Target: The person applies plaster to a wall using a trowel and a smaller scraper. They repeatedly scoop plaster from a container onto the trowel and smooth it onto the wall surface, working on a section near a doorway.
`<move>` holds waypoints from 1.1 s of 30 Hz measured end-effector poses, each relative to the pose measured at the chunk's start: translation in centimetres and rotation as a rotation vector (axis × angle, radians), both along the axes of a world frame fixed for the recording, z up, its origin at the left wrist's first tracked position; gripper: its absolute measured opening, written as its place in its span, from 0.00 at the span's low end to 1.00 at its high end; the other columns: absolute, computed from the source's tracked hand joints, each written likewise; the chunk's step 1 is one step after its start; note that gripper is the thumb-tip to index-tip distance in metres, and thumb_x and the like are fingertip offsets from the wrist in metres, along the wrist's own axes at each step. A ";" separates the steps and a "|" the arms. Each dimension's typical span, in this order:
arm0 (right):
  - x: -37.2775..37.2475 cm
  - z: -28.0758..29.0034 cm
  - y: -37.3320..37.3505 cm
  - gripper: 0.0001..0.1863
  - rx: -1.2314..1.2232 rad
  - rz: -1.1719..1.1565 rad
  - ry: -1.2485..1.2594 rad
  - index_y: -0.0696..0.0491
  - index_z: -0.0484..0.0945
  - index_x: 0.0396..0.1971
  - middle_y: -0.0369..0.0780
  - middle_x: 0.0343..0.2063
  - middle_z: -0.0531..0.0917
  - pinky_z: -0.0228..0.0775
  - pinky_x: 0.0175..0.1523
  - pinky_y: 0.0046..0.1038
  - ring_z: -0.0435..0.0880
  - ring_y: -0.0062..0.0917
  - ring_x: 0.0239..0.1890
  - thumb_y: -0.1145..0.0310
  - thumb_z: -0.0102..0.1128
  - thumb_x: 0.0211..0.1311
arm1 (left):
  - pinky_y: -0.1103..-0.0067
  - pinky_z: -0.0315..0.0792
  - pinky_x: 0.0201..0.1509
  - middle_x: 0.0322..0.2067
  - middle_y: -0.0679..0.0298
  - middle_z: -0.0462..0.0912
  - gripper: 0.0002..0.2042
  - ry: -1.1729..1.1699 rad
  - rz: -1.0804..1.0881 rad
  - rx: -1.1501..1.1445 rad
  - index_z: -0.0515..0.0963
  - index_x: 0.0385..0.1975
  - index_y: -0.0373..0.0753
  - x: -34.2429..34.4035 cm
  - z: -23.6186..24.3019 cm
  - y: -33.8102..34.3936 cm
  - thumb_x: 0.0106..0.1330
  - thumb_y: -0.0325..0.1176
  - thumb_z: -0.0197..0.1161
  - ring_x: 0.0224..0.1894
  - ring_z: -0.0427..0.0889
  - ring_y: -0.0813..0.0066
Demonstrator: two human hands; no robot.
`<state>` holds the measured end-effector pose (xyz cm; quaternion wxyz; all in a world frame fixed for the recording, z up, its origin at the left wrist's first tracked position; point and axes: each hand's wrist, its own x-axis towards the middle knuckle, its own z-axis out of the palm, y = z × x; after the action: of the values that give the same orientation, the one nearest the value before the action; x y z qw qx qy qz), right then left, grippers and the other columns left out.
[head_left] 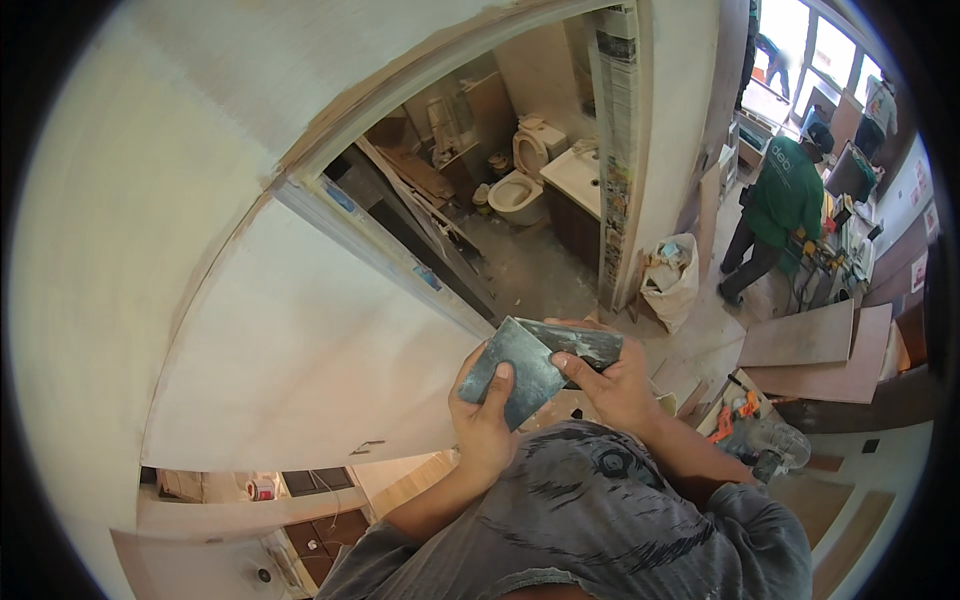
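Observation:
In front of my chest, both hands hold dusty sandpaper. My left hand [486, 405] grips a flat grey-blue rectangle of sandpaper [521, 366], thumb pressed on its face and fingers behind it. My right hand [606, 382] is closed on a darker, white-streaked piece [585, 345], its thumb at the edge where the two pieces meet. Whether they are one folded sheet or two separate pieces, I cannot tell. The fingers behind the sandpaper are mostly hidden.
A pale door panel [300, 360] stands left of a doorway to a bathroom with a toilet [516, 196]. A filled white sack [671, 283] sits by the frame. Beyond it, a person in green [785, 195] bends over tools. Boards [815, 345] lie at right.

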<state>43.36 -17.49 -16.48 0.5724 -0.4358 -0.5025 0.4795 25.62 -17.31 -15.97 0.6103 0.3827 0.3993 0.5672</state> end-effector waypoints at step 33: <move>3.4 1.1 0.9 0.17 -0.035 0.193 -0.600 0.62 0.77 0.48 0.56 0.29 0.82 0.72 0.40 0.44 0.81 0.55 0.35 0.62 0.56 0.73 | 0.80 0.72 0.58 0.52 0.57 0.82 0.18 0.340 -0.292 0.138 0.74 0.60 0.26 0.8 1.0 1.5 0.74 0.29 0.60 0.53 0.79 0.76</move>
<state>46.78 -16.54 -15.34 0.3428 -0.5179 -0.6797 0.3902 26.38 -15.77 -14.99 0.5823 0.5674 0.3967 0.4262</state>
